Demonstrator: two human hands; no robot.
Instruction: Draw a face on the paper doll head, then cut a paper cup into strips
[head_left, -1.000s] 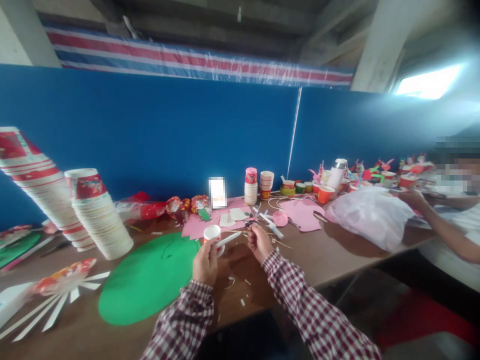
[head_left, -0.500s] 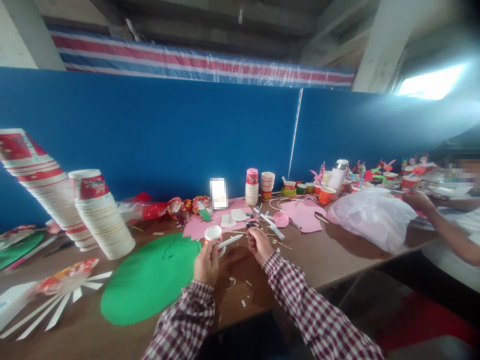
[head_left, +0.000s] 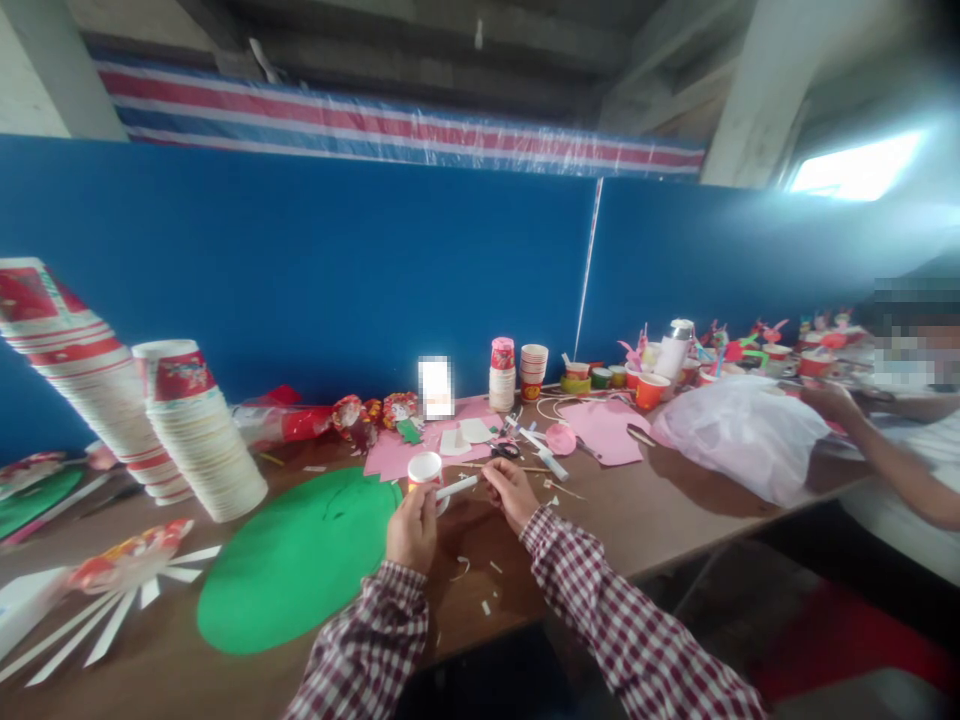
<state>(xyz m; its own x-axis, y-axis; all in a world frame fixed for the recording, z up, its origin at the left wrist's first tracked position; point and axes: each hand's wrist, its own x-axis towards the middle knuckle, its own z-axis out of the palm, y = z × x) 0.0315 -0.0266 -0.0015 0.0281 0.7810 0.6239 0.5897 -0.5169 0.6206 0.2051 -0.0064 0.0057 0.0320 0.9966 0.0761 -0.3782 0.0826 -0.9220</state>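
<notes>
White strip (head_left: 456,488), flat and narrow, held above the tabletop (head_left: 622,520) toward its near edge. Left hand (head_left: 411,530) has thumb and fingers closed on one end; right hand (head_left: 512,493) has its fingertips pinched at the other. Red-and-white paper cup (head_left: 425,466) just behind the left fingers; can't tell if they touch. Tabletop is brown and smooth, small white scraps (head_left: 486,607) by the near edge. Blue partition (head_left: 337,260), flat, runs along the far edge; above it, shiny striped sheeting (head_left: 375,120) and a grey pillar (head_left: 757,90), bright window (head_left: 859,165) at right. Smooth green oval (head_left: 300,570) lies left of the hands. Beyond them, black-handled scissors (head_left: 505,451) and a pink sheet (head_left: 606,432) toward the far edge. Left part of the tabletop: two leaning stacks of nested paper cups (head_left: 202,440), fanned white strips (head_left: 112,620) near the left corner. Right: crumpled translucent plastic bag (head_left: 742,430) bulges up, hiding tabletop behind it; white flask (head_left: 675,345) by the far edge; another person's arm (head_left: 892,460) past the bag.
</notes>
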